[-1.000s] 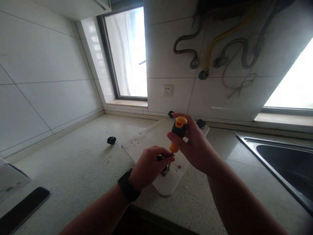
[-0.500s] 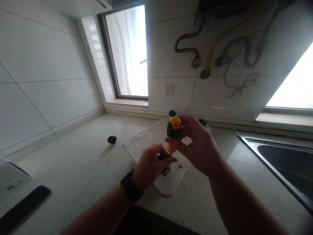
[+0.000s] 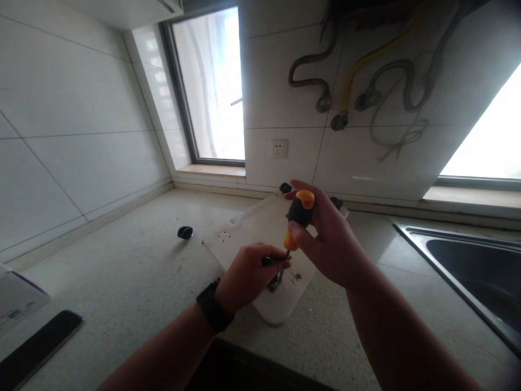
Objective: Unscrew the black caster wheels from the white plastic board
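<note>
My right hand (image 3: 328, 241) is closed around the black and yellow handle of a screwdriver (image 3: 301, 210), which points down and leans slightly. My left hand (image 3: 248, 274), with a black watch (image 3: 214, 307) on the wrist, pinches thumb and fingertips around the thin shaft below the handle. Under these fingers sits a caster (image 3: 274, 283), its metal plate on a white board (image 3: 248, 233); most of its dark wheel is hidden, as is the screwdriver's tip. Screw holes show at the board's left corner, and small screws lie near the plate.
A loose black caster (image 3: 185, 232) lies left of the board. Two more casters, one (image 3: 285, 188) behind and one (image 3: 337, 203) at the far right corner, stand by its edges. A steel sink (image 3: 411, 239) is at right; a phone (image 3: 40, 342) and white box (image 3: 20, 296) at left.
The screwdriver handle has tilted to the right, and my right hand has turned and loosened its upper fingers around it. My left hand stays at the shaft above the caster.
</note>
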`<action>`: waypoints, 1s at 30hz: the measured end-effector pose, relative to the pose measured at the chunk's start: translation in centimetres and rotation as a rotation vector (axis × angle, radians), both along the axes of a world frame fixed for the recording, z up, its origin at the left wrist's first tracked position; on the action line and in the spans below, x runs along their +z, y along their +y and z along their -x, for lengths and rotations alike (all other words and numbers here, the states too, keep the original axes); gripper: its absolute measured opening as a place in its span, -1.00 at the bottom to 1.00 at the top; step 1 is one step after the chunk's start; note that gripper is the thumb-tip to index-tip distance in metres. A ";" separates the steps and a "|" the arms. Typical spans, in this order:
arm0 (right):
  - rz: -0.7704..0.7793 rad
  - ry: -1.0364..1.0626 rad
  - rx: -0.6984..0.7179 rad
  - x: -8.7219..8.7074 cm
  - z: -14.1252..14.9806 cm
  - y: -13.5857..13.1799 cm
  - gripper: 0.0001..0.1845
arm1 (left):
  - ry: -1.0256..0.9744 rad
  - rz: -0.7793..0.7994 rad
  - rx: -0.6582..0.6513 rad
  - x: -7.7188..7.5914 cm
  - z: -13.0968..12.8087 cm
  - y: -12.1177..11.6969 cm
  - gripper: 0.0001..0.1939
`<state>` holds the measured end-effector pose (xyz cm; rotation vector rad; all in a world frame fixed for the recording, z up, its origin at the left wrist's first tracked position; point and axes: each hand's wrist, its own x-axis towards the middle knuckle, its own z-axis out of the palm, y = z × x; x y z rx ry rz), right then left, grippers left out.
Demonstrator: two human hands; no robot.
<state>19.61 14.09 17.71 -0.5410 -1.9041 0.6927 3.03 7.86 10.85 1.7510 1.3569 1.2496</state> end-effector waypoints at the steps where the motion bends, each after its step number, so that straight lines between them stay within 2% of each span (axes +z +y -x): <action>1: -0.018 -0.024 -0.033 -0.1 0.0 -0.1 -0.27 | 0.003 -0.010 0.013 -0.1 0.0 0.0 -0.89; 3: -0.024 -0.050 -0.064 -0.3 0.1 -0.1 -0.24 | 0.009 -0.031 0.027 -0.1 -0.1 0.0 -0.90; 9: -0.017 -0.008 -0.093 -0.3 0.2 0.0 -0.33 | -0.028 -0.052 0.064 0.0 -0.1 -0.1 -0.90; 18: -0.058 0.106 -0.098 0.6 -0.2 -0.4 -0.37 | -0.008 -0.040 0.018 0.5 0.3 -0.3 -0.80; 21: -0.106 0.206 -0.186 1.3 -0.7 -0.2 -0.45 | -0.039 -0.015 0.013 0.7 0.7 -0.2 -0.72; 25: -0.153 0.363 -0.298 1.8 -0.9 0.2 -0.54 | 0.048 -0.044 0.035 0.6 1.4 0.1 -0.71; 30: -0.234 0.521 -0.389 1.4 -1.0 1.3 -0.61 | 0.059 -0.021 -0.052 0.9 2.0 0.4 -0.73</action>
